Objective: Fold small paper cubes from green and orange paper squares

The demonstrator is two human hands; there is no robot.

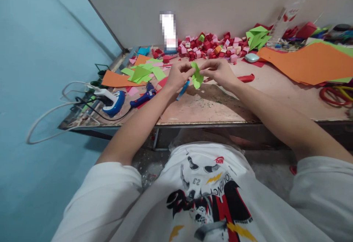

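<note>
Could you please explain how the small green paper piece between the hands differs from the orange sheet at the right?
The green paper piece is much smaller than the orange sheet. The green paper piece is held up by the left hand and right hand, while the orange sheet lies untouched on the table. Both look thin and sheet-like.

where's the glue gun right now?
In the head view, the glue gun lies on the table left of centre, between the blue plug adapter and the left forearm, nearer the person than the green paper pieces.
</note>
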